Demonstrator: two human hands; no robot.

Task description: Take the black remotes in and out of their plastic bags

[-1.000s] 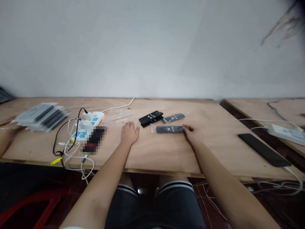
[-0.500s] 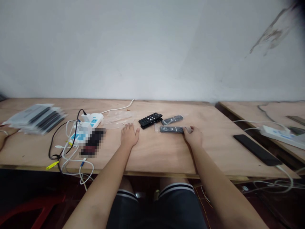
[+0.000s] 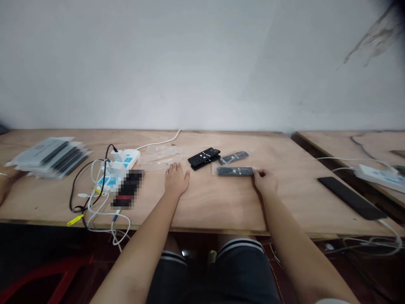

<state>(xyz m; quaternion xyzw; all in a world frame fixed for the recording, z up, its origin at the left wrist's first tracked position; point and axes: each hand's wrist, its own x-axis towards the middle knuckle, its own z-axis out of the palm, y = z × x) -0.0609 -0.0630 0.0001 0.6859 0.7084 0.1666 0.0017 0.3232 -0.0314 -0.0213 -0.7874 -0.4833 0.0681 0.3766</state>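
My left hand (image 3: 177, 179) lies flat on the wooden table, fingers stretched out, holding nothing. My right hand (image 3: 265, 181) is closed at the right end of a black remote control in a clear plastic bag (image 3: 234, 171); the fingertips are partly hidden. That remote lies flat on the table, or very nearly so. Just behind it is a second bagged remote control (image 3: 234, 157), tilted slightly. Between my hands and farther back, two unwrapped black remote controls (image 3: 204, 158) rest one on the other. Flat clear plastic bags (image 3: 160, 158) lie beyond my left hand.
On the left stand a white power strip (image 3: 129, 158) with tangled cables and a blurred-out dark object (image 3: 128, 190). A stack of bagged flat items (image 3: 50, 156) is farther left, beside another person's arm (image 3: 4, 185). A black phone (image 3: 351, 197) lies at right, near a second table.
The view has turned slightly left, so everything sits a little farther right. My right fingers have drawn together at the bagged remote's end. My left hand stays flat on the table.
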